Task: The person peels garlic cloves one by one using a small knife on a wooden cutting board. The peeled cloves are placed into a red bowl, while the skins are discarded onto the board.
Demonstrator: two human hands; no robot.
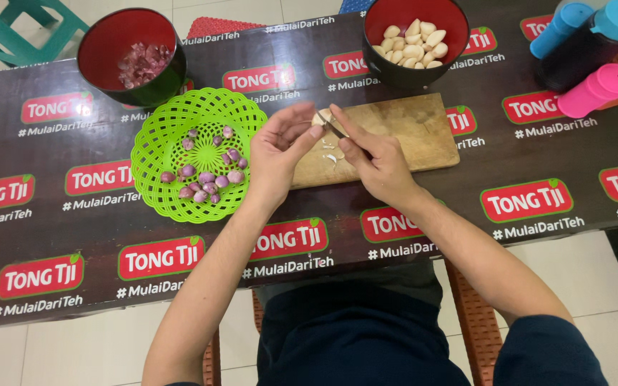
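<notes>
Knife handle (366,154) probably hidden in fist.

I see both forearms bare, reaching forward and angling inward so the hands meet in the middle. My left hand (277,148) has its wrist bent slightly, its fingers curled and its thumb pressed toward the fingertips in a pinch. My right hand (375,159) sits just beside it, knuckles up, fingers folded tight, its index finger stretched toward the left thumb. The fingertips of both hands are nearly touching, elbows spread wide
</notes>
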